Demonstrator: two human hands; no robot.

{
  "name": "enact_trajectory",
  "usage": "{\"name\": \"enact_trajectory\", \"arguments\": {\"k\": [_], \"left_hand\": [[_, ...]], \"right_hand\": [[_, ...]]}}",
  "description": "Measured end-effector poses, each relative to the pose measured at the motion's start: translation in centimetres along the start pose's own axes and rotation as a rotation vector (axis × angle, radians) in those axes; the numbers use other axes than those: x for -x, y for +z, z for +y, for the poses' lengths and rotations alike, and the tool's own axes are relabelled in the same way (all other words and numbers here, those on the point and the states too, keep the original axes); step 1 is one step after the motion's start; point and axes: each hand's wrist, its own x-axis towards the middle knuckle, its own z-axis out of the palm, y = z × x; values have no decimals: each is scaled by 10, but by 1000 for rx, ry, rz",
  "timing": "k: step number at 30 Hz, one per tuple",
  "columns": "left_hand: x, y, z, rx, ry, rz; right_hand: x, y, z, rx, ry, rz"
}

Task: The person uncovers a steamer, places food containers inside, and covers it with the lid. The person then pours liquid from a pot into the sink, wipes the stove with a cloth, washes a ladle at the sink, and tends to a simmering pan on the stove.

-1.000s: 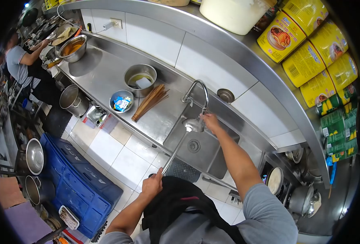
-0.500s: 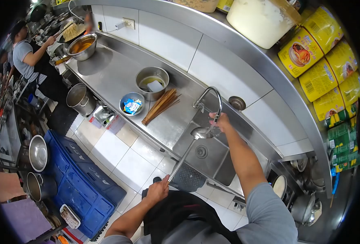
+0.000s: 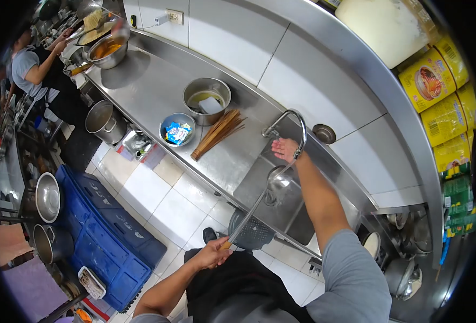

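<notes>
My left hand is closed around the wooden grip end of a long-handled metal ladle. The ladle's round bowl hangs over the steel sink, beneath the spout of the curved faucet. Behind the spout, my right hand reaches toward the faucet's base with its fingers stretched out and nothing held. Whether its fingertips touch the tap is unclear. Left of the sink, a bundle of thin brown sticks lies on the steel counter.
A deep pot and a small bowl of packets stand beside the sticks. At the counter's far end is a bowl of orange liquid, near a co-worker. Blue bins stand on the floor behind; a shelf edge overhangs right.
My right hand has moved from beside the ladle bowl toward the faucet's base, fingers straightening. The ladle bowl sits lower below the spout. The camera view has shifted slightly.
</notes>
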Motion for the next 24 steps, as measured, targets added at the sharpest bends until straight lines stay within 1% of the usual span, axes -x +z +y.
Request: {"name": "enact_trajectory", "arguments": {"k": [1, 3, 4, 5, 6, 8, 9, 10, 11, 12, 14, 15, 16, 17, 18, 19, 20, 21, 22, 23, 24], "left_hand": [[3, -2, 4, 43, -48, -29], [4, -12, 1, 97, -105, -82], [9, -12, 6, 57, -88, -89], [10, -14, 1, 11, -91, -62], [11, -16, -1, -34, -93, -25], [21, -14, 16, -199, -138, -3], [25, -14, 18, -351, -96, 41], [30, -13, 18, -506, -61, 75], [36, -9, 25, -559, -31, 67], [35, -16, 9, -721, 172, 64], [43, -15, 0, -893, 330, 77], [47, -13, 1, -906, 345, 87], [52, -9, 1, -965, 297, 108], [57, -4, -1, -1023, 246, 126], [54, -5, -16, -1036, 257, 127], [46, -10, -40, -1061, 270, 215], [39, -12, -59, -1086, 284, 300], [36, -9, -67, -1069, 212, 328], [34, -1, -71, -1087, 228, 318], [33, 8, -75, -1068, 264, 352], [34, 20, -82, -1046, 294, 380]], "right_hand": [[-5, 0, -5, -171, -20, 25], [-8, -3, -18, -331, -69, 32], [-6, -8, -22, -374, -142, -78], [-11, -10, -27, -462, -109, -81], [-25, -20, -21, -449, -121, -111], [-9, -9, -25, -432, -98, -55], [0, -7, -22, -372, -144, -56], [7, -3, -20, -255, -161, 106], [19, 3, -14, -158, -214, 230], [36, 5, -5, -64, -272, 364], [78, -3, 21, -204, -541, 184], [102, -4, 36, -230, -617, 297], [127, -3, 58, -259, -688, 415], [151, -6, 88, -352, -819, 403], [185, 0, 114, -399, -815, 492], [207, -8, 153, -304, -824, 594], [232, -7, 195, -273, -792, 701], [260, -5, 236, -82, -756, 736], [285, -2, 282, 128, -795, 792], [306, -9, 334, 318, -581, 888], [326, -19, 396, 446, -505, 826]]}}
